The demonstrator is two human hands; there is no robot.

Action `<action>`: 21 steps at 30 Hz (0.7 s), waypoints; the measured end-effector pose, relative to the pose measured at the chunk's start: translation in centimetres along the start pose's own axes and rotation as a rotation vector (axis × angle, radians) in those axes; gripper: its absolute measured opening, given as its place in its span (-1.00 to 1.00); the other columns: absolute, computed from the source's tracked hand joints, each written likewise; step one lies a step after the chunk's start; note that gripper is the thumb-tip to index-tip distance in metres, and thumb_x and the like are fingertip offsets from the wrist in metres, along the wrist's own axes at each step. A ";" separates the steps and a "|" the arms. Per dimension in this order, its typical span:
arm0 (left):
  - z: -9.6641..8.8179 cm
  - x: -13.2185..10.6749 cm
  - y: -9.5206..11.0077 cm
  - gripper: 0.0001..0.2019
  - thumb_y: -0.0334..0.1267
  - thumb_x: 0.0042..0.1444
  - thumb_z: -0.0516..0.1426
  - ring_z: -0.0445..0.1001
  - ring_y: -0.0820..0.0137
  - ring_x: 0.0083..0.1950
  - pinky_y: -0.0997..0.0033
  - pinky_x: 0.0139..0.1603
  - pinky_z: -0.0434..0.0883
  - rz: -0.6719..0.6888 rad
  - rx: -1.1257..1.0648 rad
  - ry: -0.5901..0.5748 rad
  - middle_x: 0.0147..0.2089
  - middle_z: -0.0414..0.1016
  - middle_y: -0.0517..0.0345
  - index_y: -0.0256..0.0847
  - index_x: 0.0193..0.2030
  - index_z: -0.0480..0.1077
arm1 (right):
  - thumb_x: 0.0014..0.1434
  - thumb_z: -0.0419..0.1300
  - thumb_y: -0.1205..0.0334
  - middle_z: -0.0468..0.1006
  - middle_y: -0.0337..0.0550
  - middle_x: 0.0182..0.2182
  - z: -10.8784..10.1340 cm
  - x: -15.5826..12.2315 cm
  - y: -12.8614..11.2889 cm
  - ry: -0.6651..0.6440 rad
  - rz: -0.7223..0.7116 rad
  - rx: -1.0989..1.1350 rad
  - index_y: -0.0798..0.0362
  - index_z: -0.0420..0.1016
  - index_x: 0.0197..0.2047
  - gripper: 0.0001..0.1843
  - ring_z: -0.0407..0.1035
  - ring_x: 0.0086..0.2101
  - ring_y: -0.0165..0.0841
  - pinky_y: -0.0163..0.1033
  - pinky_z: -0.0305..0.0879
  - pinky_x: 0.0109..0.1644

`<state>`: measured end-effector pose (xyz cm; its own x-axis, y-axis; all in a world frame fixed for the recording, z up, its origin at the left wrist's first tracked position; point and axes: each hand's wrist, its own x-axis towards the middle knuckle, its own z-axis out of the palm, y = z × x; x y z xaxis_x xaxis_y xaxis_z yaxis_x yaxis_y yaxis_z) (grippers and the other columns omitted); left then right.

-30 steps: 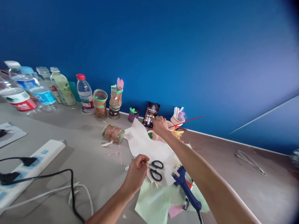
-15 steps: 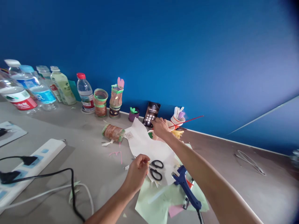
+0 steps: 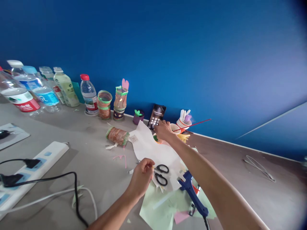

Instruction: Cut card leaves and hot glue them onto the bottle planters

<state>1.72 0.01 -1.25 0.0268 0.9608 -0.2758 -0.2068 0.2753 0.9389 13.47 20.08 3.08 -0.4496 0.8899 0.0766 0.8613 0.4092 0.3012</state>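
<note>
A black phone [image 3: 156,114] leans upright against the wall, its lit screen showing a keypad. My right hand [image 3: 163,130] reaches to the phone's lower edge, a fingertip at the screen and nothing visibly held. Lower and nearer, my left hand [image 3: 144,175] is closed in a pinch above the table; what sits between its fingertips is too small to name. Just right of it, black-handled scissors [image 3: 161,175] lie on a white paper sheet [image 3: 146,148], their blades partly hidden by that hand.
A blue glue gun [image 3: 193,193] rests on green paper [image 3: 155,207]. Wrapped jars [image 3: 118,135] and several bottles [image 3: 89,95] stand or lie leftward. A power strip [image 3: 40,169] with cables is at lower left. Cups [image 3: 184,122] holding sticks are beside the phone.
The view has shifted slightly, so everything appears a little further right. My right hand has edged down and left across the phone's lower part. My left hand keeps its pinch.
</note>
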 end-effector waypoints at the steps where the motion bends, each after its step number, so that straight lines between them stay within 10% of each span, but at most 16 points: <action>1: 0.0 0.0 0.0 -0.88 -0.25 0.02 0.10 0.24 0.49 -0.55 0.55 -0.52 0.17 0.000 0.000 0.000 -0.59 0.26 0.33 -0.19 -0.28 0.36 | 0.32 0.17 0.14 0.45 -0.04 0.06 -0.1 0.0 0.0 0.007 0.001 0.004 0.07 0.39 0.12 -0.66 0.43 -0.05 -0.23 0.00 0.42 0.00; 21: -0.2 0.1 -0.5 -0.88 -0.26 0.06 0.09 0.24 0.52 -0.53 0.55 -0.51 0.18 0.010 0.004 -0.017 -0.52 0.28 0.31 -0.20 -0.26 0.36 | 0.32 0.16 0.14 0.45 -0.04 0.06 -0.1 -0.1 -0.1 0.009 0.026 0.029 0.06 0.40 0.11 -0.67 0.43 -0.05 -0.23 -0.01 0.43 0.00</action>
<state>1.66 -0.03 -1.73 0.0418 0.9640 -0.2626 -0.2028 0.2655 0.9425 13.39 19.96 3.14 -0.4292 0.8985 0.0922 0.8791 0.3921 0.2710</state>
